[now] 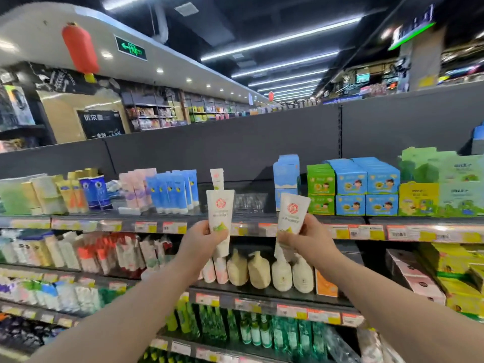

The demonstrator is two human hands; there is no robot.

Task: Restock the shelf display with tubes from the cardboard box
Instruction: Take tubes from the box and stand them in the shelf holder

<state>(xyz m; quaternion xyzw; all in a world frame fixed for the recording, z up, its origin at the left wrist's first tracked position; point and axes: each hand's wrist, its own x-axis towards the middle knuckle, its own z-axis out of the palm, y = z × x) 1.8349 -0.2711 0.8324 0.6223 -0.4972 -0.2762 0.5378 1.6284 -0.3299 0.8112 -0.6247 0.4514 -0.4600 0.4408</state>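
My left hand (203, 238) grips a white tube (219, 208) with a red round logo, held upright in front of the top shelf (251, 218). A second matching white tube (291, 213) is gripped by my right hand (305, 238), slightly tilted. Behind them, one more such tube (216, 178) stands on the top shelf beside an open gap with a clear plastic divider (250, 203). The cardboard box is out of view.
Blue tubes (172, 191) and pink tubes (136, 191) stand left of the gap; light-blue boxes (286, 179) and green and blue cartons (353, 191) stand to its right. Lower shelves hold cream bottles (269, 271) and green bottles (251, 328). Price tags line the shelf edges.
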